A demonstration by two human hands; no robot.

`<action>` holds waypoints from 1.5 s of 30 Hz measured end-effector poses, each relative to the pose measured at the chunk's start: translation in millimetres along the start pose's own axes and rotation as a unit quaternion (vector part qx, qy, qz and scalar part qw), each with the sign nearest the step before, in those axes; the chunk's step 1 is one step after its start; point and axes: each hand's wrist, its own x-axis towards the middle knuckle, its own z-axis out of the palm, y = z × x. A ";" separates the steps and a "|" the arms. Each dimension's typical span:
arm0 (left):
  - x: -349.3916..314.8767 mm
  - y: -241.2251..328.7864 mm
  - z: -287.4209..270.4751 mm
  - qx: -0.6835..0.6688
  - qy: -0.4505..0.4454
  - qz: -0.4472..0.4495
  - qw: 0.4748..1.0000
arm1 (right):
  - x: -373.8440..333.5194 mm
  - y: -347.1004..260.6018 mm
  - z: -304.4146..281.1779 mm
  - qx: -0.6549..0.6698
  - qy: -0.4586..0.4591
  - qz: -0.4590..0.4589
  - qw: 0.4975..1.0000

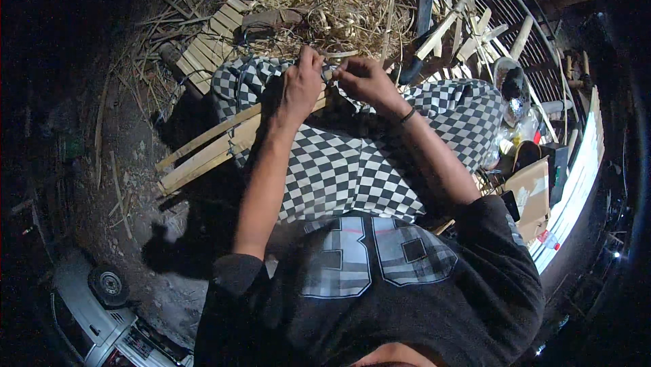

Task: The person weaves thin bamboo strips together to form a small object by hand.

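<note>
My left hand (303,89) is closed above my lap, its fingers pinched together beside the right hand's fingertips. My right hand (367,82) is closed in a pinch too. Something small and dark shows between the two hands, too small to make out. Two pale bamboo strips (210,157) lie slanting across my left thigh and run under my left forearm. Dark cord (232,142) is tied round them. The strips' far ends are partly hidden by my left hand.
A slatted bamboo panel (215,38) lies ahead on the left, beside a heap of shavings (346,7). A large blade (425,4) with a dark handle (410,70) rests ahead of my right knee. Split bamboo pieces (468,28) and a cardboard box (529,194) are on the right.
</note>
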 end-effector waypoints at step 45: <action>-3.6 3.0 -1.8 0.011 0.007 0.007 1.000 | 2.9 -8.3 -20.4 0.093 -0.158 0.208 0.961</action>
